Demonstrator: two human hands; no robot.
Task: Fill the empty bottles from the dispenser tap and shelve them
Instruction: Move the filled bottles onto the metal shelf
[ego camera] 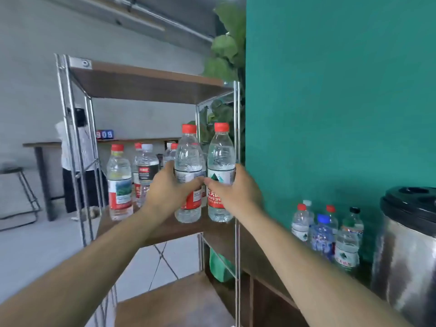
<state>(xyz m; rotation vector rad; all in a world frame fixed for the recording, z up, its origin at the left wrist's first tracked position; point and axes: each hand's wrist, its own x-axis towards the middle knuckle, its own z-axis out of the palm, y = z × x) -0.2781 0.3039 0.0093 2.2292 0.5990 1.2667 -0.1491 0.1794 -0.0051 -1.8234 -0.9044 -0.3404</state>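
My left hand (169, 190) grips a clear red-capped bottle (188, 161) around its label. My right hand (233, 187) grips a second red-capped bottle (221, 156) right beside it. Both bottles stand upright at the front of the middle shelf board (165, 228) of a metal-framed rack; I cannot tell if their bases touch it. Several more bottles (119, 182) stand further back on the same shelf. At the far right stands the steel dispenser (405, 251) with a black lid; its tap is out of view.
A cluster of several bottles (325, 234) stands on the counter between the rack and the dispenser, against the green wall (330, 90). The rack's chrome post (237, 161) runs just right of my right hand. A person stands behind the rack at left, by a table and stool.
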